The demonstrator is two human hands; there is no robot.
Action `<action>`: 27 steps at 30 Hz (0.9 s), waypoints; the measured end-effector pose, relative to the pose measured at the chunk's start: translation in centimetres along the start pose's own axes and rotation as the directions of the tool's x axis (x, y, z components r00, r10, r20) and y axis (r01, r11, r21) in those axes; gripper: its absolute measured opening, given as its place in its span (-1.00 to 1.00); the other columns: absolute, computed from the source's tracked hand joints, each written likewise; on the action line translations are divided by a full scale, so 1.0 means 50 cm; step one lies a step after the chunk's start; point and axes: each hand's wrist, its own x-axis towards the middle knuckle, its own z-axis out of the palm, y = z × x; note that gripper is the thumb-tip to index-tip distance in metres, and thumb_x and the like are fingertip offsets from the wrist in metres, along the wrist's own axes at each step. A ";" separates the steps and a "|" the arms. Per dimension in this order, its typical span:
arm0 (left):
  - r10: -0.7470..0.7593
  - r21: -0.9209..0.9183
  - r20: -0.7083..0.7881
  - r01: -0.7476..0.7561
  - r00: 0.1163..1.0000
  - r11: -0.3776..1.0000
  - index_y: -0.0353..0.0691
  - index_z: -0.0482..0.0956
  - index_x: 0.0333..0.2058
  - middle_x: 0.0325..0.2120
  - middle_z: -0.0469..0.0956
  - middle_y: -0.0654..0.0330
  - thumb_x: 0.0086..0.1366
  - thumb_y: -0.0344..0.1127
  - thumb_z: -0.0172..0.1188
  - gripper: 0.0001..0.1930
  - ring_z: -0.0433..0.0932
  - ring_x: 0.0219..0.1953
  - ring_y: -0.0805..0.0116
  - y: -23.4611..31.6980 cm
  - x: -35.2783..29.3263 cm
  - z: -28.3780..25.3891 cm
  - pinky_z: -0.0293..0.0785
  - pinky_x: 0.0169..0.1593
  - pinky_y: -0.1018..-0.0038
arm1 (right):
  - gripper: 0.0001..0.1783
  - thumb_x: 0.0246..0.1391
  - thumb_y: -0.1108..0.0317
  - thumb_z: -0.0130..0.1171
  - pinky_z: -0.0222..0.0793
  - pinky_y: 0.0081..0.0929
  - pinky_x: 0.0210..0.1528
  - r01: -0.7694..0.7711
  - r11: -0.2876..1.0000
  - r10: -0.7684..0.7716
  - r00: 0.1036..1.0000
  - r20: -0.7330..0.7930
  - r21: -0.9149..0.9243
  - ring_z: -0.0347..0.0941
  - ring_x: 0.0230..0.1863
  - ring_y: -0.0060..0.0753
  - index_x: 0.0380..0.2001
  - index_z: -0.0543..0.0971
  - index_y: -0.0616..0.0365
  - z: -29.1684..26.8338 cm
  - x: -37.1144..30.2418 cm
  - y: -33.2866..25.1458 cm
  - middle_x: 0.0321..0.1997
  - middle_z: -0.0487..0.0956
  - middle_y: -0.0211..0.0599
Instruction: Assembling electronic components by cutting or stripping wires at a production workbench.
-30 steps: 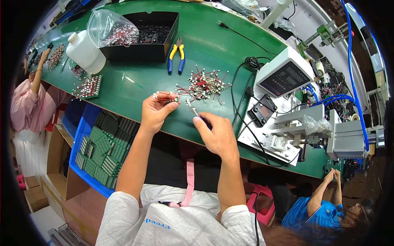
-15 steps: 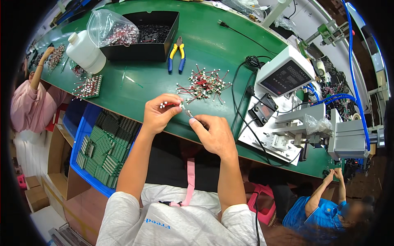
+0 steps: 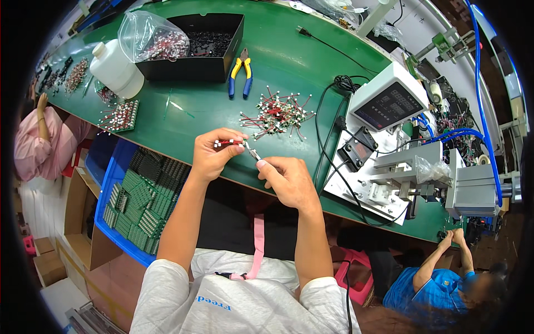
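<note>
A long green bench (image 3: 283,50) crosses the scene. At its far left sits a person in pink (image 3: 41,139); at the near right, a person in blue (image 3: 428,286). On the bench's right side stands a metal machine (image 3: 473,189) with a white display box (image 3: 384,100) beside it. Near left, below the bench edge, a blue bin (image 3: 125,249) holds rows of green and black boards (image 3: 136,197).

At the far side, left of centre, is an open black box (image 3: 183,72) of small dark parts, with a clear bag (image 3: 133,36) of wired parts resting in its left end. A white bottle (image 3: 117,72) stands just left of the box.

In the middle, at the bench's near edge, the wearer's two bare hands come close together without meeting. The left hand (image 3: 214,153) has its thumb and fingers pinched together on a small bunch of red wires (image 3: 227,143) with white ends. The right hand (image 3: 289,181) is closed around a slim metal tool (image 3: 252,152), its tip at the bunch; whether it touches is too small to tell.

Just beyond the hands lies a pile (image 3: 278,114) of similar wires, and left of that, farther off, yellow-and-blue pliers (image 3: 247,72).
</note>
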 end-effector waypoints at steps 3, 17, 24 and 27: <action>-0.010 -0.137 -0.015 0.008 1.000 0.990 -0.29 0.57 -0.33 -0.23 0.56 0.05 0.04 -0.66 0.28 -0.79 0.53 -0.24 0.32 -0.012 -0.004 -0.009 0.47 -0.15 0.53 | -0.63 0.11 0.21 0.04 0.27 -0.58 -0.51 -0.053 0.970 0.036 0.996 0.078 0.236 0.40 -0.61 -0.44 -0.47 0.61 0.36 0.013 0.007 0.005 -0.65 0.49 -0.27; -0.134 -0.304 -0.137 0.087 0.981 0.949 -0.32 0.55 -0.25 -0.18 0.54 0.04 0.09 -0.63 0.27 -0.78 0.50 -0.31 0.35 0.007 0.006 0.003 0.48 -0.16 0.54 | -0.62 0.09 0.20 0.05 0.33 -0.57 -0.45 -0.140 0.976 0.099 0.967 -0.235 -0.167 0.43 -0.56 -0.45 -0.45 0.59 0.40 -0.046 0.036 -0.052 -0.57 0.54 -0.28; -0.075 -0.103 -0.073 0.067 0.995 0.992 -0.34 0.54 -0.26 -0.19 0.51 0.05 0.08 -0.67 0.24 -0.77 0.49 -0.26 0.35 0.004 0.007 0.009 0.46 -0.13 0.54 | -0.60 0.07 0.19 0.07 0.33 -0.57 -0.45 -0.071 0.997 0.068 0.992 -0.103 -0.025 0.43 -0.56 -0.44 -0.45 0.59 0.43 -0.013 0.018 -0.021 -0.58 0.53 -0.28; -0.052 -0.058 -0.059 0.049 0.997 0.997 -0.34 0.54 -0.27 -0.20 0.50 0.06 0.08 -0.67 0.24 -0.77 0.49 -0.24 0.34 0.004 0.006 0.011 0.45 -0.11 0.53 | -0.60 0.06 0.19 0.07 0.33 -0.57 -0.45 -0.069 0.998 0.069 0.996 -0.048 0.003 0.43 -0.56 -0.44 -0.44 0.59 0.43 -0.009 0.015 -0.020 -0.59 0.53 -0.28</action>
